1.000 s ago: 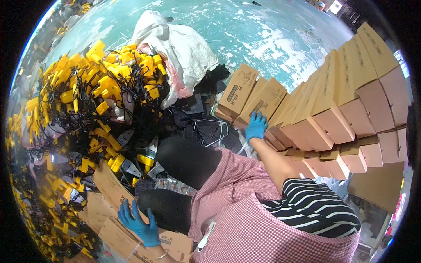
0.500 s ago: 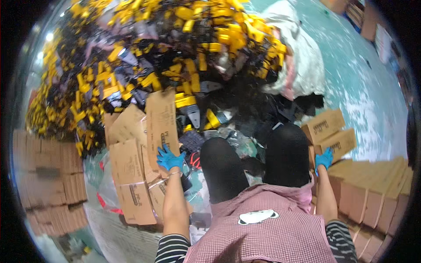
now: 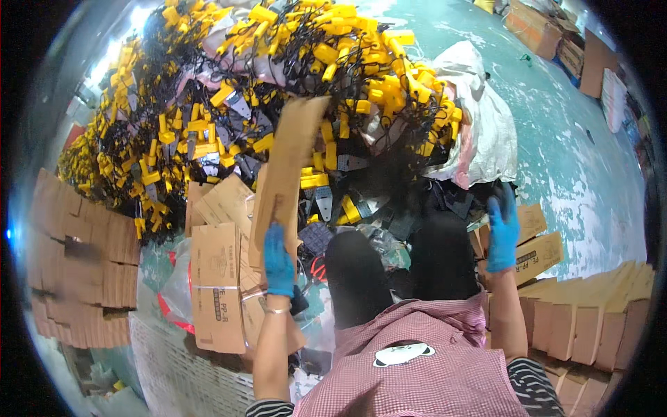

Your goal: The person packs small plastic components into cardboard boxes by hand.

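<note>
Folded brown carton point(image 3: 286, 167) is tipped up, kinda blurry, over the flat cartons point(image 3: 215, 264) — left hand point(image 3: 279, 260) has its fingers closed on the lower end. Right hand point(image 3: 504, 233) is empty, fingers mostly straight, beside the made-up boxes point(image 3: 538, 256). Corded yellow tools point(image 3: 326, 53) heaped beyond — white sack point(image 3: 490, 139) next to them.

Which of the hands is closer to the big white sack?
Right. The right hand is just on the near side of the white sack; the left hand is much farther away, to the sack's left, on a flat box.
</note>
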### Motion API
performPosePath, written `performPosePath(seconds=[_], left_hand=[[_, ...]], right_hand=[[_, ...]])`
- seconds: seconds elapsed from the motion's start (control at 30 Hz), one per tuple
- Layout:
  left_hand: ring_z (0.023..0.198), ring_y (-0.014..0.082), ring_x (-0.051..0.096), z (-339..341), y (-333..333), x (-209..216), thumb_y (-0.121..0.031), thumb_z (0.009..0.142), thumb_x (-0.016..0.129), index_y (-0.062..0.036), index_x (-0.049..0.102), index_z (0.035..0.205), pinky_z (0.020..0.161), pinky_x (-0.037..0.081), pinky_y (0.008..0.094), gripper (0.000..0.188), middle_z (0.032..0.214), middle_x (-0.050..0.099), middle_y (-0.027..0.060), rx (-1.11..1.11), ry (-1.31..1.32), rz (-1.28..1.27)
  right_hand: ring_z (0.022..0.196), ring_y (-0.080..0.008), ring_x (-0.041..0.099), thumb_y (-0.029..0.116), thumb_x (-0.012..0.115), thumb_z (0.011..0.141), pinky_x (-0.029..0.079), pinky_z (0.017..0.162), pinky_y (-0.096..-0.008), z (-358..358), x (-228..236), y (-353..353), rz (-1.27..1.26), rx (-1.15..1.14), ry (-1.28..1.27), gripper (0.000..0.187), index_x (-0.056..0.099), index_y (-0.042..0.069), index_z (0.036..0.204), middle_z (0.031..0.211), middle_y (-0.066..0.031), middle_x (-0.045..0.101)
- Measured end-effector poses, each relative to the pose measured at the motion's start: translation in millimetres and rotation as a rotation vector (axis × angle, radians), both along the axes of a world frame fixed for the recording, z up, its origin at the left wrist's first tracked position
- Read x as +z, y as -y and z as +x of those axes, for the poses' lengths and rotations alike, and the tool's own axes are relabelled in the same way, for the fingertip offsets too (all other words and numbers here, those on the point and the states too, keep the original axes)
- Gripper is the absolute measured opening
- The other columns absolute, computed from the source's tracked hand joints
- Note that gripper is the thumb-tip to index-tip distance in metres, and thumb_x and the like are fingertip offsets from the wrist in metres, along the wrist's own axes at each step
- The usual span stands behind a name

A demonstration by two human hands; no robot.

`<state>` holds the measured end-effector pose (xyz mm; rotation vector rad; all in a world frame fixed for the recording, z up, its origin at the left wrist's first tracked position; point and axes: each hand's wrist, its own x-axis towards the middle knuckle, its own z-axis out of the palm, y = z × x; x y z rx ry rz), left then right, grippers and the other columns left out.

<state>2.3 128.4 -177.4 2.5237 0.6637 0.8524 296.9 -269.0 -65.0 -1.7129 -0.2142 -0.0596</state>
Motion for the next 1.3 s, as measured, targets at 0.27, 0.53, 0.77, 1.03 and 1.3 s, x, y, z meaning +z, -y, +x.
performPosePath(seconds=[0.27,0.53,0.77,1.03,1.3], left_hand=[[0.143,0.0457,0.034,67.6,115.7,191.5,-0.034,0.083,0.077,-0.0100,0.059,0.137,0.120,0.020,0.0576,0.062,0.149,0.046,0.0202,-0.358,0.028,0.466],[0.134,0.0235,0.043,78.1,136.3,229.6,-0.029,0.098,0.063,-0.0043,0.030,0.155,0.116,0.030,0.0399,0.070,0.146,0.045,0.0119,-0.600,0.813,-0.502],[0.114,0.0218,0.056,65.7,160.1,218.6,-0.018,0.092,0.066,0.0003,0.051,0.126,0.103,0.042,0.0361,0.041,0.118,0.060,0.0134,-0.290,0.713,-0.673],[0.125,0.0302,0.053,23.8,223.9,184.9,-0.040,0.094,0.059,-0.0029,0.044,0.142,0.108,0.043,0.0452,0.063,0.134,0.052,0.0211,-0.436,0.641,-0.790],[0.137,0.0335,0.042,24.3,236.2,171.8,-0.031,0.090,0.061,0.0038,0.047,0.138,0.117,0.028,0.0457,0.061,0.146,0.046,0.0185,-0.197,0.433,-0.647]], right_hand=[[0.102,-0.0166,0.064,0.019,0.067,0.095,0.053,0.087,-0.0347,-28.1,136.8,-42.7,0.213,-0.072,0.617,0.034,0.062,0.002,0.124,0.110,-0.0061,0.067],[0.137,-0.0317,0.044,0.009,0.057,0.099,0.035,0.113,-0.0423,-121.1,135.4,-70.2,0.173,1.129,0.500,0.047,0.048,0.005,0.145,0.148,-0.0157,0.047],[0.140,-0.0310,0.038,0.025,0.074,0.091,0.034,0.113,-0.0429,-110.5,106.0,-60.0,0.411,1.142,0.354,0.053,0.046,0.005,0.131,0.152,-0.0169,0.033],[0.136,-0.0203,0.039,0.015,0.074,0.081,0.027,0.117,-0.0335,-99.6,73.2,-78.8,0.475,0.885,0.028,0.063,0.043,0.005,0.135,0.141,-0.0111,0.044],[0.125,-0.0184,0.049,0.004,0.070,0.089,0.040,0.108,-0.0332,-128.6,16.8,-62.3,0.299,0.714,-0.010,0.052,0.048,0.008,0.136,0.131,-0.0070,0.051]])
